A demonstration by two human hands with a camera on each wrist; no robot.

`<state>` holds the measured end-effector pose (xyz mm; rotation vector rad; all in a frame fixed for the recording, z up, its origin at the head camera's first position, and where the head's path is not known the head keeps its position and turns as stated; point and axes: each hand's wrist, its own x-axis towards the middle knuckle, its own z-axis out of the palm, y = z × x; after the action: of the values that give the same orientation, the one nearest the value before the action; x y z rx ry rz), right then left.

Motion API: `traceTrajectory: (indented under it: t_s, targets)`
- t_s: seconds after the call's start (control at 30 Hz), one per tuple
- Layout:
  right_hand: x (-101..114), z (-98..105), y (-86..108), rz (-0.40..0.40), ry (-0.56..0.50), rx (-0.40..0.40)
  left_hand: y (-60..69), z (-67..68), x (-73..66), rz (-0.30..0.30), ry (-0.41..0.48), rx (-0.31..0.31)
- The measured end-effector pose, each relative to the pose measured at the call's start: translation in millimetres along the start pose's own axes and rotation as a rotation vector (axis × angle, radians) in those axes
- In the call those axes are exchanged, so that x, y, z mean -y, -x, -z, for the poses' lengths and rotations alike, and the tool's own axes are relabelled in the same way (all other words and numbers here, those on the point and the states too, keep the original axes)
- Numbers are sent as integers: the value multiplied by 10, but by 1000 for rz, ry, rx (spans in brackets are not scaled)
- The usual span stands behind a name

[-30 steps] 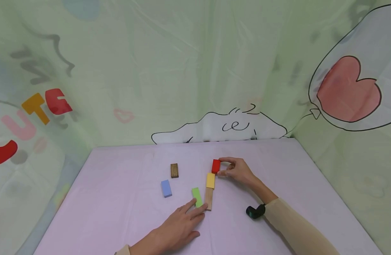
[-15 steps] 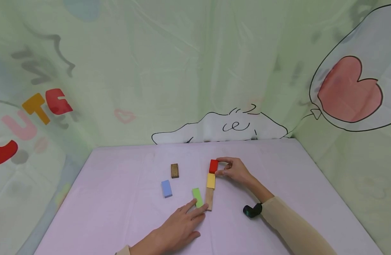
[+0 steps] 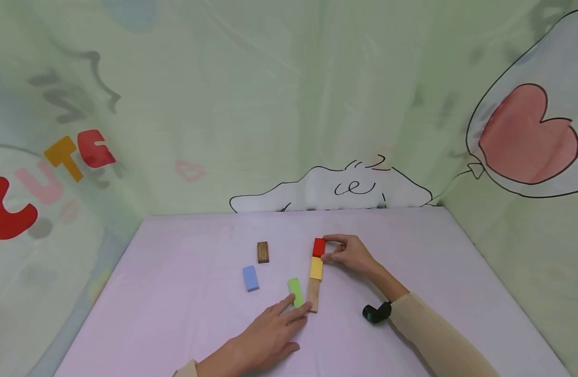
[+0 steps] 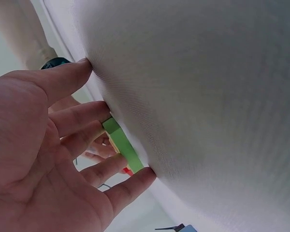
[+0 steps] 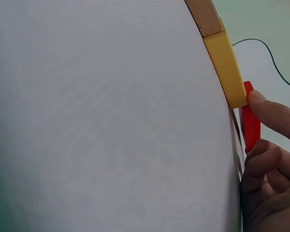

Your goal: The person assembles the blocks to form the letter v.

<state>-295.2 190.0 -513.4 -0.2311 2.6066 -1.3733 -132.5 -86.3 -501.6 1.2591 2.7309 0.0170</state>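
A red block lies at the far end of a row, against or very close to a yellow block. My right hand holds the red block from its right side, thumb at the near end and fingers at the far end. A plain wooden block continues the row toward me. Left of it lies a green block. My left hand is spread low over the table, its fingertips at the near ends of the green and plain blocks. The left wrist view shows its straight fingers beside the green block.
A dark brown block and a blue block lie apart on the left of the pale cloth-covered table. Printed curtains rise along the back and sides. A black device sits at the right wrist.
My right hand has shifted the red block left and slightly nearer, more in line with the yellow block. The left hand stays in place; the head view has turned slightly.
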Motion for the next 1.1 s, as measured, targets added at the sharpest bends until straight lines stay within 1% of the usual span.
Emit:
traceTrajectory:
  t_s: [0.17, 0.4, 0.57, 0.67, 0.87, 1.1]
  targets:
    - [-7, -13, -3, 4, 12, 18, 14, 2, -7, -5, -18, -14]
    - [21, -8, -1, 2, 6, 17, 18, 23, -1, -6, -16, -1]
    - [14, -12, 2, -1, 1, 18, 8, 7, 3, -3, -9, 6]
    - [1, -16, 1, -3, 7, 15, 7, -2, 3, -8, -11, -1]
    - [4, -12, 11, 24, 13, 10, 11, -3, 0, -10, -23, -15]
    - [20, -6, 18, 19, 31, 10, -4, 8, -3, -5, -7, 4]
